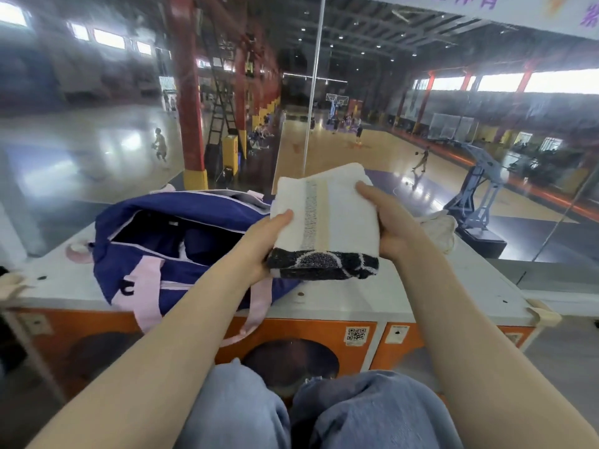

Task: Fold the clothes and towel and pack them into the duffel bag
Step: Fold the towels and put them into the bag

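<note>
A folded white towel (337, 215) with a grey and beige stripe and a black patterned end is held above the counter. My left hand (259, 241) grips its left edge, thumb on top. My right hand (389, 222) grips its right edge. To the left lies a navy duffel bag (155, 264) with pink straps; its zip is open and the dark inside shows. A crumpled white garment (440, 228) lies on the counter behind my right hand, partly hidden.
The white counter top (421, 296) rests on orange cabinets with round windows (291, 361). A glass wall stands right behind the counter, with a basketball hall below. My knees in blue jeans (356, 413) are close to the cabinet front.
</note>
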`<state>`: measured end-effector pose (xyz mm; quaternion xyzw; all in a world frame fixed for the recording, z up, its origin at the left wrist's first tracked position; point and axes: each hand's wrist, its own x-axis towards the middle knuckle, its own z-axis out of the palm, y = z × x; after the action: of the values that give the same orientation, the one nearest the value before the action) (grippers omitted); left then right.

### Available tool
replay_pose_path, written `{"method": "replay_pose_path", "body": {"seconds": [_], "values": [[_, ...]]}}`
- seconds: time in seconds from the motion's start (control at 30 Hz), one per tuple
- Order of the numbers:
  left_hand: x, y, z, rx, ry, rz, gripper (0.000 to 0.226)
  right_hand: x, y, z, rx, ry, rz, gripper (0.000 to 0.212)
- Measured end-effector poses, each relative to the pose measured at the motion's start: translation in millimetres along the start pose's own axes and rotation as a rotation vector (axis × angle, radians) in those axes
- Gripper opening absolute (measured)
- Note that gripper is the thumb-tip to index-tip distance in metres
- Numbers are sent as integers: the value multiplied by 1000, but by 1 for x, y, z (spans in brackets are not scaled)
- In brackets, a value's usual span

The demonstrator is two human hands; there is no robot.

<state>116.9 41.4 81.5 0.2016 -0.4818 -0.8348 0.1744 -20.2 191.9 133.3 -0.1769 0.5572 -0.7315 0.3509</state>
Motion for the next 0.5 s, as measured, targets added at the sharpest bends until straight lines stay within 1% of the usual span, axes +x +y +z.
{"method": "replay_pose_path", "body": {"seconds": [0.07,0.17,0.27,0.4,0.43,0.47,0.5], "values": [[-10,9,-19,69,65,106,32,5,7,24,10,-31,-8,34],[-27,29,-49,236,169,224,29,16,18,58,-41,-73,-33,27],[-45,53,-79,355,228,297,25,34,31,90,-140,-107,-52,22],[-63,82,-117,433,337,338,17,52,49,135,-315,-171,-172,12],[-66,88,-127,452,356,340,14,54,53,146,-369,-180,-217,13],[-67,93,-137,468,369,347,15,57,57,157,-419,-180,-266,20],[-67,97,-145,479,376,362,18,60,60,167,-467,-169,-308,33]]}}
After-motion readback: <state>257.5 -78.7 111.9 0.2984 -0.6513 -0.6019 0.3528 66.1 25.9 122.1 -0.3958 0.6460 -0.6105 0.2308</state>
